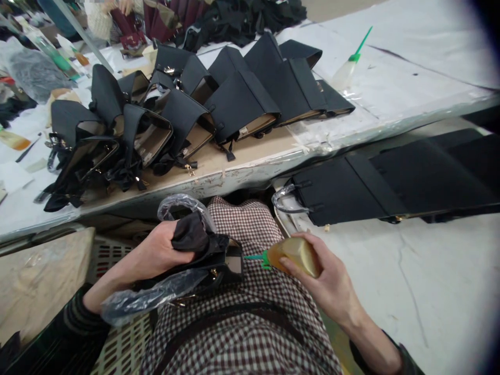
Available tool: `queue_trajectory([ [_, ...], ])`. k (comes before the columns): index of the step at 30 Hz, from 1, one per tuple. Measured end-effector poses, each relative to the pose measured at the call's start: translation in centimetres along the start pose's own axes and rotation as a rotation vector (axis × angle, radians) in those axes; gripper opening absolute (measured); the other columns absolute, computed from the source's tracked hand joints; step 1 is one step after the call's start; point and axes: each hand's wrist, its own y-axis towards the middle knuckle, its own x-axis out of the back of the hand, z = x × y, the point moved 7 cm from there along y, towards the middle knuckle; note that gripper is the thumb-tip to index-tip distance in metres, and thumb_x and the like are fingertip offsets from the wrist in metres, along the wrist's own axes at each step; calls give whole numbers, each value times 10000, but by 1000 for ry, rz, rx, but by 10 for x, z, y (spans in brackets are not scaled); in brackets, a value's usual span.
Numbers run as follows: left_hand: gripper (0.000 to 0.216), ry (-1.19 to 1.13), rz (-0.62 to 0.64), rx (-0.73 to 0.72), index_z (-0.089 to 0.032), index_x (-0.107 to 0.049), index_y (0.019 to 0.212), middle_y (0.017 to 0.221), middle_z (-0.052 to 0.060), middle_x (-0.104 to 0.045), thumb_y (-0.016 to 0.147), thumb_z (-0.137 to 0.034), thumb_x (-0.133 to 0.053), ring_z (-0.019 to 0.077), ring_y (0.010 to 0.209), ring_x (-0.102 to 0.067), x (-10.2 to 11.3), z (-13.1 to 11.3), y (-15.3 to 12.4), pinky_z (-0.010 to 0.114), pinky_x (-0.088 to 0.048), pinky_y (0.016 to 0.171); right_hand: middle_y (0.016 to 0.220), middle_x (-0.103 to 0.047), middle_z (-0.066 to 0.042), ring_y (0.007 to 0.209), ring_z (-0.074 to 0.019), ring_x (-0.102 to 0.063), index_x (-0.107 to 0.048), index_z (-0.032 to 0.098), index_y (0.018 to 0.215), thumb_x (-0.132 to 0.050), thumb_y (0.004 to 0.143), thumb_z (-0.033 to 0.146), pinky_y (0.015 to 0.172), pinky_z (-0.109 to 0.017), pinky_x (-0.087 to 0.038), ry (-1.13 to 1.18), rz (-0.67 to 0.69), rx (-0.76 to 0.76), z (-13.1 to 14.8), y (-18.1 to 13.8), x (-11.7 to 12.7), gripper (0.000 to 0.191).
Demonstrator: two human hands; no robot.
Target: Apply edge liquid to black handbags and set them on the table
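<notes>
My left hand (162, 246) grips a black handbag (222, 271) above my checked apron, its fingers closed around dark cloth at the top of the bag. Clear plastic wraps the bag's handles, one loop above the hand and one below. The bag's end facing right shows a beige inner face. In my right hand (326, 276) lies a squeeze bottle (299, 255) of amber liquid, held on its side. Its thin green nozzle points left, and the tip is at or very near the bag's edge; whether they touch I cannot tell.
Several black handbags (246, 104) stand in rows on the white worktable (410, 57). Another bottle with a green nozzle (347, 70) stands behind them. Black bags (344, 187) lie on a lower surface at right. A plastic crate (121, 344) is at lower left. Another person's sleeve (97, 21) shows far back.
</notes>
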Motion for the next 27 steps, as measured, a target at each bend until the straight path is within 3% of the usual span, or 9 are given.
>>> queue_trajectory([
  [5,213,35,-17,-70,-149,-704,966,952,39,-753,763,-215,-708,215,865,-705,-3,-12,-15,298,-576,801,1211,-709,-116,1070,-323,-704,-563,244,1300,-713,966,578,953,-467,-586,-43,46,134,4,15,-24,496],
  [9,141,109,6,-200,-162,-683,963,931,28,-729,828,-186,-652,182,836,-685,-12,-22,-25,272,-544,782,1202,-717,-113,1059,-316,-707,-580,245,1273,-704,975,556,914,-434,-600,-33,115,147,0,24,-35,448],
  [15,97,155,12,-291,-158,-670,934,902,40,-728,856,-147,-613,172,806,-686,-21,-24,-33,265,-527,753,1176,-745,-112,1006,-315,-729,-605,224,1276,-701,965,564,912,-460,-608,-23,186,67,-7,27,-33,470],
  [20,94,172,-1,-305,-171,-681,906,877,40,-752,833,-145,-627,184,786,-708,-23,-26,-39,256,-547,718,1193,-742,-121,1060,-335,-710,-621,212,1235,-752,906,539,978,-497,-576,42,201,-85,-12,24,-29,482],
  [27,85,118,45,-345,-176,-710,959,818,26,-743,922,-173,-633,162,739,-702,-37,-27,-52,220,-568,709,1143,-766,-89,1018,-317,-730,-650,221,1196,-758,888,507,968,-472,-583,89,301,-144,-11,18,-30,433],
])
